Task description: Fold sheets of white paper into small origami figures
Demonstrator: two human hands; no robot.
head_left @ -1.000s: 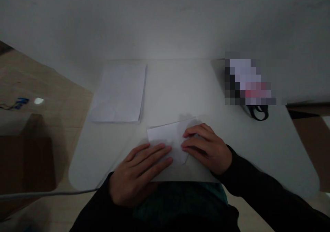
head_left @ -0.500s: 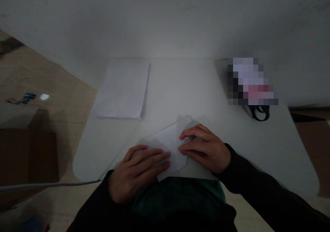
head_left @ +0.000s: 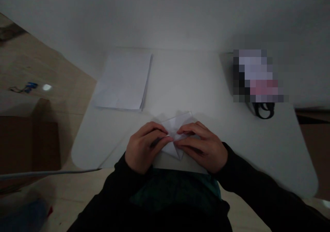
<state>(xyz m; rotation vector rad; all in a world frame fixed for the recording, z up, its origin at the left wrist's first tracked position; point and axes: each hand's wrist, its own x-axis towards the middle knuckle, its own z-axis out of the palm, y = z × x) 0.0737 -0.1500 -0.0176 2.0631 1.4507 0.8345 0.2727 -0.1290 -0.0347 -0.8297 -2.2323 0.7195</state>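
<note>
A folded sheet of white paper (head_left: pixel 171 152) lies near the front edge of the white table, between my two hands. My left hand (head_left: pixel 146 144) pinches a folded flap of it between thumb and fingers, close to the sheet's middle. From the other side my right hand (head_left: pixel 202 144) grips the paper, its thumb and fingertips drawn together near the centre. The fingertips of both hands almost meet. One corner of the paper points away from me, and a folded point shows toward my body. My hands cover the paper's left and right sides.
A stack of white paper (head_left: pixel 123 80) lies at the table's back left. At the back right sits a blurred-out object (head_left: pixel 257 75) with a black loop (head_left: pixel 265 111). The white table (head_left: pixel 185 84) meets a wall behind. A cardboard box (head_left: pixel 43 142) stands on the floor at left.
My left hand has gone from lying flat on the paper to pinching a flap near its middle. The paper's left side is now folded inward. My right hand has barely moved.
</note>
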